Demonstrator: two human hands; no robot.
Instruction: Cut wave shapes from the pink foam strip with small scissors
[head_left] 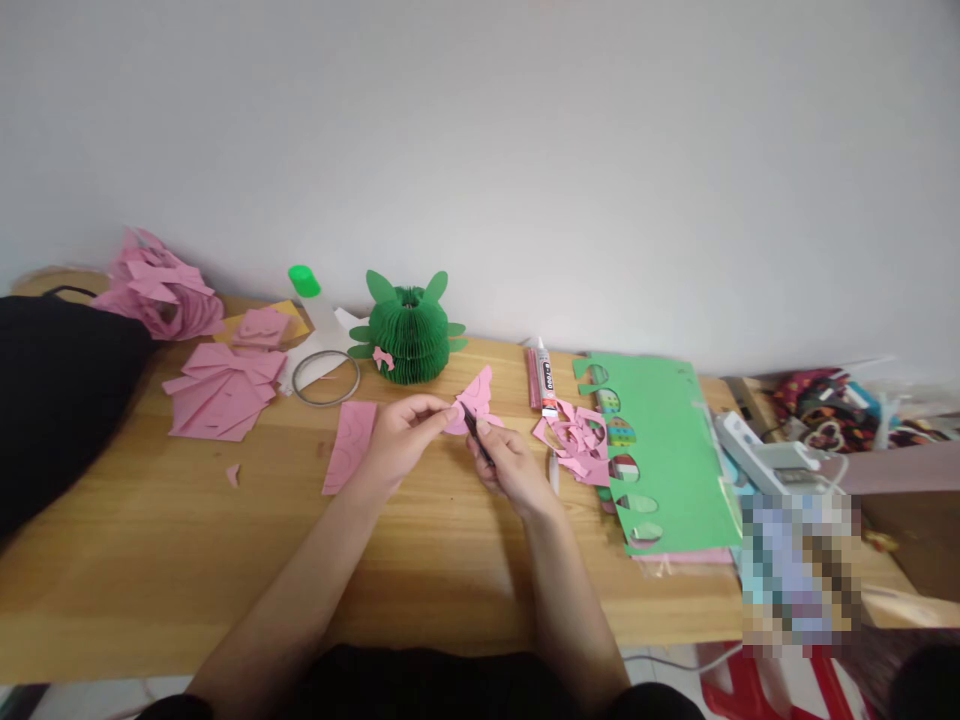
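Pale grey wall (480,150) rises behind a light-brown wooden surface (300,580). Black fabric (60,400) covers its left end; a flat green sheet with oval cut-outs (667,450) lies toward the right. At the back left sits a loose pink paper heap (161,285), and nearer, a fanned pile of folded pink paper (225,395). Behind the hands, near the wall, stands a round green honeycomb-paper ball with leaf shapes (410,340). The left hand (397,440) and right hand (517,468) meet in front of it. Tangled pink paper offcuts (574,440) overlap the green sheet's left edge; a pink rectangular card (350,445) lies just beside the left hand. Behind the offcuts is a white-and-red glue tube (545,375). Between the hands, the left fingers pinch a curved-edged pink paper piece (480,385). The right fingers are closed around a slim dark tool (478,435), its tip at the paper; whether it touches, I cannot tell. One tiny pink scrap (233,474) lies at left.
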